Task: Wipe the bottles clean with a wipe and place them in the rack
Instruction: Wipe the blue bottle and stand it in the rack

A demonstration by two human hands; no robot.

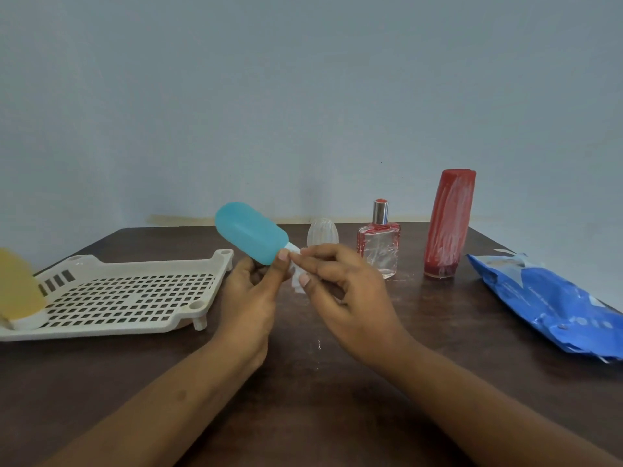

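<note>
My left hand (251,291) grips a blue plastic bottle (251,232) by its lower end, tilted with the rounded base up and to the left, above the table. Pressed against the bottle's white neck is a small white wipe (298,281), pinched by my right hand (340,294). A cream perforated rack (135,291) lies at the left and holds a yellow bottle (18,288) at its left edge. Behind my hands stand a small clear ribbed bottle (322,232), a clear glass perfume bottle (379,244) with a silver cap, and a tall red bottle (450,224) smeared with white streaks.
A blue pack of wipes (546,298) lies at the right of the dark wooden table (310,382). A pale wall rises right behind the table's far edge.
</note>
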